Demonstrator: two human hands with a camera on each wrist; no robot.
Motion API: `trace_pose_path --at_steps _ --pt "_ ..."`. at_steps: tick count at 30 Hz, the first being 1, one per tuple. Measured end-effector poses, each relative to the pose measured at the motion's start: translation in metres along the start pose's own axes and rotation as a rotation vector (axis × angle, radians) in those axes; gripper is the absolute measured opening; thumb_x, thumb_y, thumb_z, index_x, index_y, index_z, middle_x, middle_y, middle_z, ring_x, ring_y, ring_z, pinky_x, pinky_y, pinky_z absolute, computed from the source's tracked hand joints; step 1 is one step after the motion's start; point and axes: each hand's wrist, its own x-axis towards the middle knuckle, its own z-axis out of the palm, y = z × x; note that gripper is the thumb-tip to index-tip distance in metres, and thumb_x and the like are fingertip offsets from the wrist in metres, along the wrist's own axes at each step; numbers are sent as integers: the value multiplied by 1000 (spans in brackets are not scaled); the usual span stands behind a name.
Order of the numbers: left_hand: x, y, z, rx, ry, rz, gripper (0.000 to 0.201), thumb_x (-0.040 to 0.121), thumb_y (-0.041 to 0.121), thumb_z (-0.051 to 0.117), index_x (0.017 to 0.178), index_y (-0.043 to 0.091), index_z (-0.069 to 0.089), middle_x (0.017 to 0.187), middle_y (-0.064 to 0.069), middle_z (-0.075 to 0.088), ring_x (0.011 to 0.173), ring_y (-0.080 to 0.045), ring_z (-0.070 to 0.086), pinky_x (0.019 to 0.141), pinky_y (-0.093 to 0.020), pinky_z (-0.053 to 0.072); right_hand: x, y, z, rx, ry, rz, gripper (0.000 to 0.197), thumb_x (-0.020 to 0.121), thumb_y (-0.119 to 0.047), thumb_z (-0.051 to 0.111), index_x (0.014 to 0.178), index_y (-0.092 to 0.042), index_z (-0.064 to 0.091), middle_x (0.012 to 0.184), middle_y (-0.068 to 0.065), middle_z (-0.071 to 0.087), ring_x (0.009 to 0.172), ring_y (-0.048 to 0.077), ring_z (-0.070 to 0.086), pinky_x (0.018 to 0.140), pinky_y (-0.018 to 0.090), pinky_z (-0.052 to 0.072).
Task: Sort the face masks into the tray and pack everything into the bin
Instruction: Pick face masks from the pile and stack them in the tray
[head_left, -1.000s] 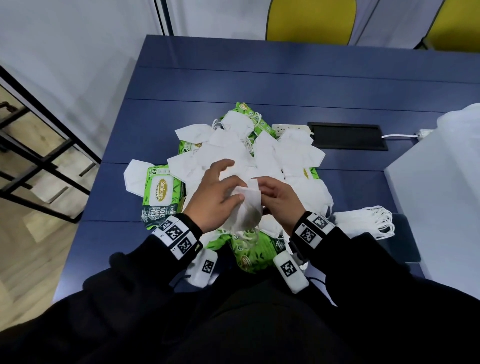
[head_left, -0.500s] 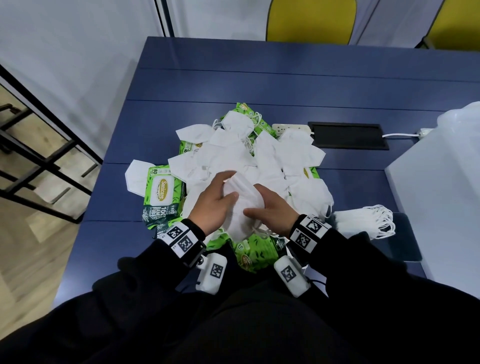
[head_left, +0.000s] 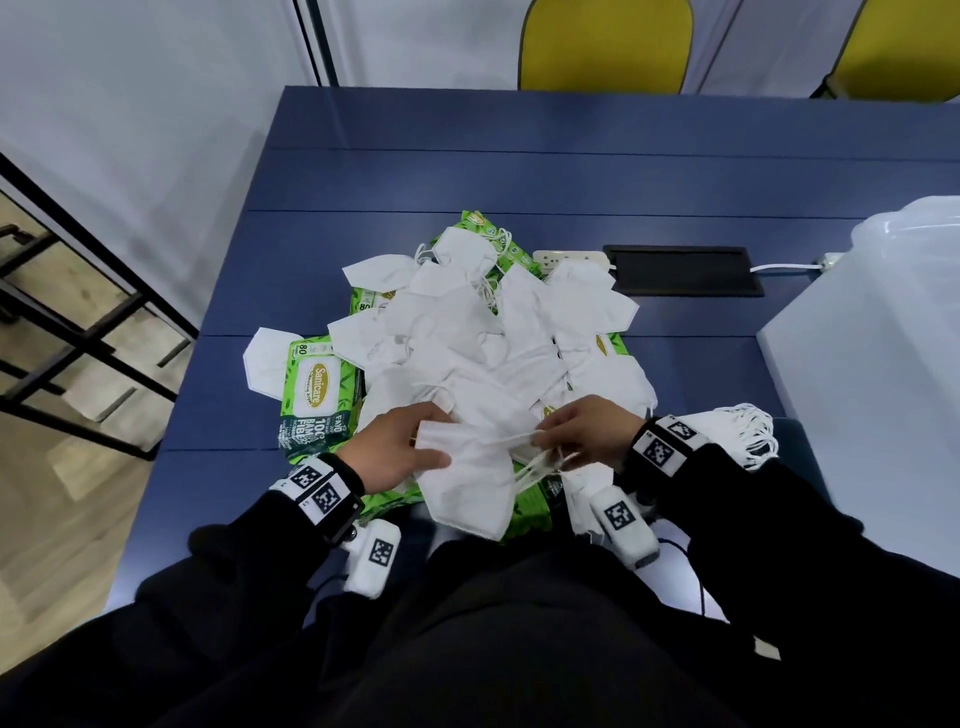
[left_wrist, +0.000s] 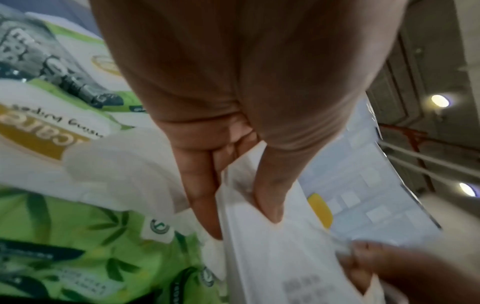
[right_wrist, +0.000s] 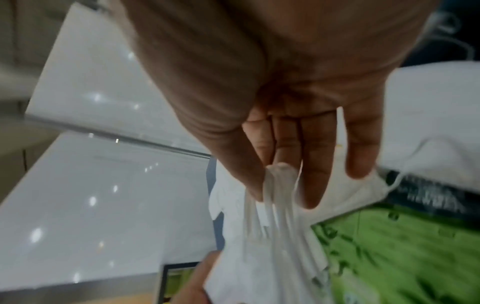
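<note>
Both hands hold one white face mask (head_left: 470, 480) above the near edge of the pile of masks (head_left: 483, 332).

The left hand (head_left: 389, 452) pinches the mask's left edge between thumb and fingers (the left wrist view shows the thumb on one face and the fingers behind), while the right hand (head_left: 582, 434) pinches its ear loops (head_left: 537, 467) between thumb and forefinger, the other fingers fairly straight. The pile lies on green wet-wipe packs (head_left: 314, 400) in the middle of the blue table (head_left: 467, 166). A neat stack of masks (head_left: 737, 431) lies just beyond the right wrist, beside a white bin (head_left: 872, 374) at the table's right edge.
</note>
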Motion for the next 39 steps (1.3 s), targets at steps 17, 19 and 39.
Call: trace_pose_path --at_steps 17,19,39 --pt "-15 25 2 140 -119 9 33 88 19 79 120 16 69 101 2 74 73 -3 71 66 -31 59 -26 -8 -9 577 10 -239 33 91 4 66 122 -7 59 54 0 28 46 18 36 65 41 59" --pt "-15 33 7 85 -153 -6 27 90 14 77 115 14 68 95 0 74 71 -18 75 65 -36 62 -28 -9 -3 626 25 -275 30 94 0 64 120 -12 58 55 -2 25 44 14 24 47 28 43" --pt "21 123 103 77 -50 64 53 91 39 71 140 26 57 136 6 64 122 -16 59 106 -38 47 -67 46 -110 652 148 -251 34 95 -27 67 127 -16 61 96 8 68 88 22 69 79 37 54"
